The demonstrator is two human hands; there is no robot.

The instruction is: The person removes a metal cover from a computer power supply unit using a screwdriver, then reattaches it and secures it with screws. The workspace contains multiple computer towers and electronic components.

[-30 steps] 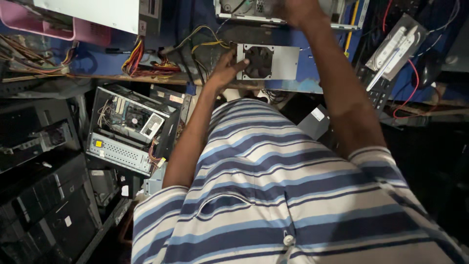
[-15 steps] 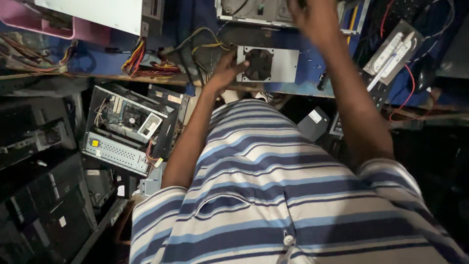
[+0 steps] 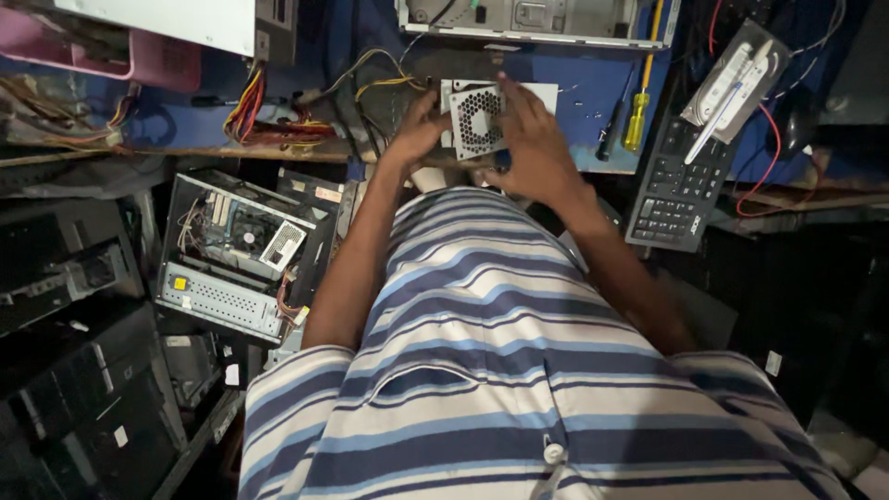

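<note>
A grey metal power supply box [image 3: 477, 116] with a round fan grille lies near the front edge of the blue workbench [image 3: 593, 83], with a bundle of yellow, red and black wires [image 3: 370, 88] trailing off to its left. My left hand [image 3: 419, 125] grips the box's left side. My right hand [image 3: 530, 143] covers its right side and lower corner, fingers spread over the casing. Both forearms reach forward over my striped shirt.
An open computer case [image 3: 537, 17] sits at the bench's far edge. A yellow-handled screwdriver [image 3: 635, 120], a black keyboard [image 3: 676, 190] and a hard drive [image 3: 736, 79] lie to the right. An opened computer chassis [image 3: 241, 250] and dark cases stand on the floor at left.
My right hand came down from the computer case at the back and landed on the power supply. My left hand stayed on the box, which has tilted slightly.
</note>
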